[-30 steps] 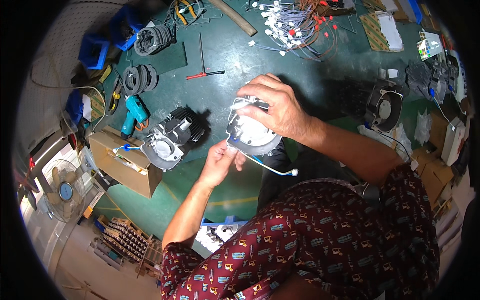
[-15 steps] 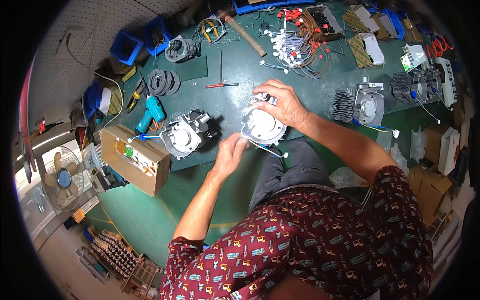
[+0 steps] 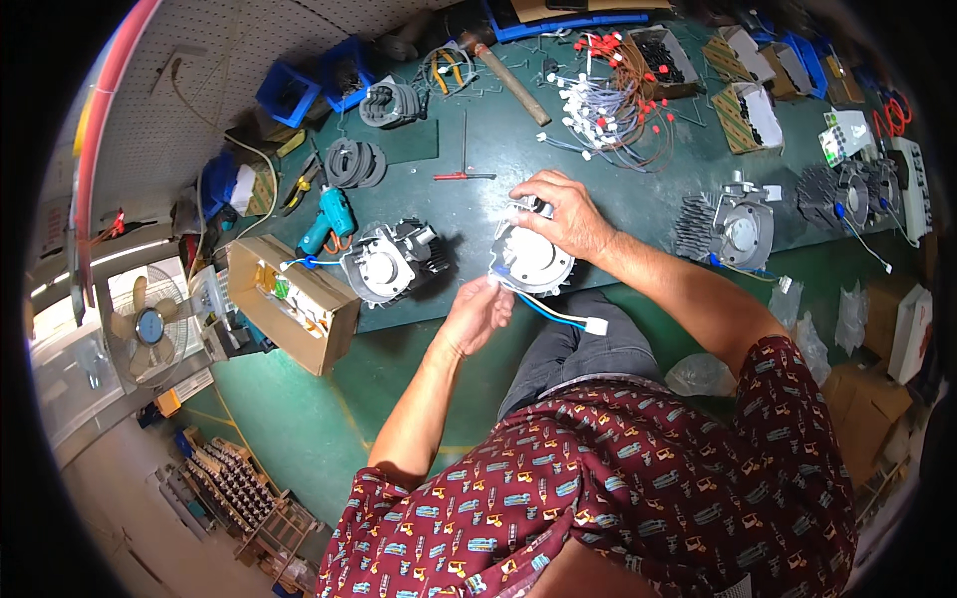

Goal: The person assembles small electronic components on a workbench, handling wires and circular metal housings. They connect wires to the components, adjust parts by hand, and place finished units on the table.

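A pale cast-metal motor housing (image 3: 533, 261) with a round raised centre sits at the near edge of the bench. My right hand (image 3: 566, 219) is closed over its far upper part, thumb and fingers gripping it. My left hand (image 3: 480, 315) is at the housing's near left rim, thumb and forefinger pinched where a cable (image 3: 543, 311) comes out. The other left fingers are loosely curled. Blue and pale wires of this cable run right to a white plug (image 3: 596, 326), above my legs. Left of it stands a similar finned housing (image 3: 384, 267) with its own cable.
A teal power drill (image 3: 327, 221) and an open cardboard box (image 3: 294, 304) are at left. Beyond my hands lie a red-handled T-wrench (image 3: 465, 176), a hammer (image 3: 513, 85) and a wire bundle (image 3: 603, 105). More finned housings (image 3: 740, 231) stand at right.
The whole view has shifted a little. The cable and its white plug now extend further right from the housing. My left fingers have turned at the rim; my right hand keeps its grip.
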The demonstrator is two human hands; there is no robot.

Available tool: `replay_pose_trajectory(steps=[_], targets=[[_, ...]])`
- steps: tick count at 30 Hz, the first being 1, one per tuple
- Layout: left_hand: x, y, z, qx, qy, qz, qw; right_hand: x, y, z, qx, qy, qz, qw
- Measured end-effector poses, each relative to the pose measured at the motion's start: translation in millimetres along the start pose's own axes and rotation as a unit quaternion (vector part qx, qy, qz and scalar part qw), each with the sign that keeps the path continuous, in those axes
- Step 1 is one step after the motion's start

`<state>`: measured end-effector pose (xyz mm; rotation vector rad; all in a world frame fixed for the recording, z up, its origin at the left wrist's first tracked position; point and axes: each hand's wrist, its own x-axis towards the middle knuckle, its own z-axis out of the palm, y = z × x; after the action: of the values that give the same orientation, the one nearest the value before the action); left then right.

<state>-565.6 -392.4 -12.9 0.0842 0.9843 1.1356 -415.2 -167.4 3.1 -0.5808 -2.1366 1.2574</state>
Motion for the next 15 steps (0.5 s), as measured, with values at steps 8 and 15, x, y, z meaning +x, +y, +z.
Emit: replay_pose_trajectory(steps=[8,15], targets=[[-12.4,24.7,34.0,0.659,0.164,0.204,0.705,3.7,3.1,2.0,-0.001,-0.019,-0.013,1.000],[-48.2,32.8,36.2,0.631,0.190,0.228,0.717,5.4,4.5,-0.1,-0.036,-0.059,-0.017,0.997]])
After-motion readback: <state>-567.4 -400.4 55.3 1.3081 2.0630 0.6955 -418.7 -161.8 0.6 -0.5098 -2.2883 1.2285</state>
